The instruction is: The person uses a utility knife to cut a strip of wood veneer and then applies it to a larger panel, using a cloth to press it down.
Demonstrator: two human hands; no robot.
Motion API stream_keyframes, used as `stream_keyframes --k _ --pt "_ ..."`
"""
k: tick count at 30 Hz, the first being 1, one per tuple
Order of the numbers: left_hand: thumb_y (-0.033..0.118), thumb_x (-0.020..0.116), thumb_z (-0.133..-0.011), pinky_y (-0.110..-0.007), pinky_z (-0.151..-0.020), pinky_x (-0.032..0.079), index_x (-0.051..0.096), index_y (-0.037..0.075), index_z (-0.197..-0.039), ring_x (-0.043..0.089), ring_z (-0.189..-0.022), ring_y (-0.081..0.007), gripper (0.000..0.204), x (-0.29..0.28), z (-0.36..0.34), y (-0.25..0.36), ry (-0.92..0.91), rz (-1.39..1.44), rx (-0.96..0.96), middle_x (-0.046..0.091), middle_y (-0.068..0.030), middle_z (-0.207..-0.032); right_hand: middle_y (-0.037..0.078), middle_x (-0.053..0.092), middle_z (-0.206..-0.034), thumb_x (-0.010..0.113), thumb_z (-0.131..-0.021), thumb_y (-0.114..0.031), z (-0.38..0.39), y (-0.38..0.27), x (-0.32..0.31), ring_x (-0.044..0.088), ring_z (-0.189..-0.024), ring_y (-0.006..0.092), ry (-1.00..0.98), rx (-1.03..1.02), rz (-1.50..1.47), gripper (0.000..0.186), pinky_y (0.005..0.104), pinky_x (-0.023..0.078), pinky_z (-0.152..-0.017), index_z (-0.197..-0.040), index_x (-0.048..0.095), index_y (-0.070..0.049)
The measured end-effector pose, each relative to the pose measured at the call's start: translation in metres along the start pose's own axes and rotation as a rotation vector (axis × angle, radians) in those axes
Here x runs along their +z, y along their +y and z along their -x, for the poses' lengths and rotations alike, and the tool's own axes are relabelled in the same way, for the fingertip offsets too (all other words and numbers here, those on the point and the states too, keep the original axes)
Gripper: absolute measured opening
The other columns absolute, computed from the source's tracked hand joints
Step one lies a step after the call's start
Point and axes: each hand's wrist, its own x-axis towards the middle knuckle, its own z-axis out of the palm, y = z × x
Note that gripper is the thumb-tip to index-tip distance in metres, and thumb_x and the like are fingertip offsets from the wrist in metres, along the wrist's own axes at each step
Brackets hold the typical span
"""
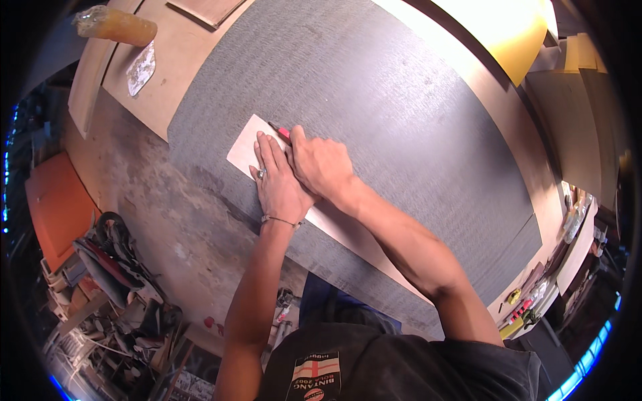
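Observation:
A large dark grey sheet with a fine grain [428, 120] lies across the worktable. On it rests a long pale strip [245, 151], slanting from upper left to lower right. My left hand [277, 184] lies on this strip with its fingers stretched out, pressing it against the sheet. Right beside it, my right hand [322, 164] is closed around a slim red tool with a dark tip [283, 133] that looks like a cutter knife. Its tip points to the upper left, along the strip's far edge. My right fingers hide most of the tool.
An amber roll [124, 27] and a pale scraper-like plate [141, 69] lie at the far left. Yellow sheet material [515, 40] hangs over the far right. An orange panel [60, 207] and piled scraps [114, 301] fill the left side. Small tools [521, 311] lie at the right edge.

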Motion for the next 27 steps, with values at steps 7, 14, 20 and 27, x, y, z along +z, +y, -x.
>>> stream_keyframes --k 7,14,20,27 --pt "0.039 0.091 -0.065 -0.067 -0.118 0.027 0.015 -0.013 -0.155 0.016 -0.155 -0.0443 0.129 0.005 -0.001 -0.005 -0.021 -0.014 0.005 0.007 -0.0253 -0.167 0.024 0.071 -0.075 0.046 -0.102 -0.025 -0.001 -0.004 0.001 0.073 -0.072 0.0387 -0.009 -0.026 0.062 0.025 0.0488 0.058 -0.062 -0.098 0.051 -0.001" --pt "0.039 0.086 -0.072 -0.068 -0.118 0.022 0.011 -0.009 -0.158 0.012 -0.156 -0.0439 0.124 0.011 -0.004 -0.011 -0.019 0.078 0.027 0.005 -0.0244 -0.168 0.020 0.071 -0.075 0.047 -0.103 -0.023 -0.003 -0.007 0.002 0.074 -0.070 0.0337 0.036 -0.056 0.040 0.023 0.0443 0.058 -0.058 -0.096 0.051 -0.001" --pt "0.043 0.090 -0.068 -0.067 -0.121 0.014 -0.005 0.003 -0.162 0.010 -0.156 -0.0433 0.139 0.012 -0.003 -0.014 -0.015 0.333 -0.012 0.007 -0.0214 -0.169 0.021 0.073 -0.080 0.047 -0.104 -0.023 -0.009 -0.019 -0.016 0.075 -0.075 0.0341 -0.088 -0.051 0.070 0.023 0.0422 0.059 -0.062 -0.098 0.052 -0.001" --pt "0.044 0.089 -0.069 -0.068 -0.120 0.017 0.003 -0.005 -0.159 0.010 -0.156 -0.0441 0.134 0.011 -0.009 -0.008 -0.059 0.174 0.004 0.004 -0.0237 -0.168 0.022 0.072 -0.079 0.049 -0.102 -0.018 -0.001 -0.005 -0.017 0.075 -0.077 0.0360 -0.128 -0.055 0.025 0.020 0.0410 0.059 -0.064 -0.097 0.052 0.001"
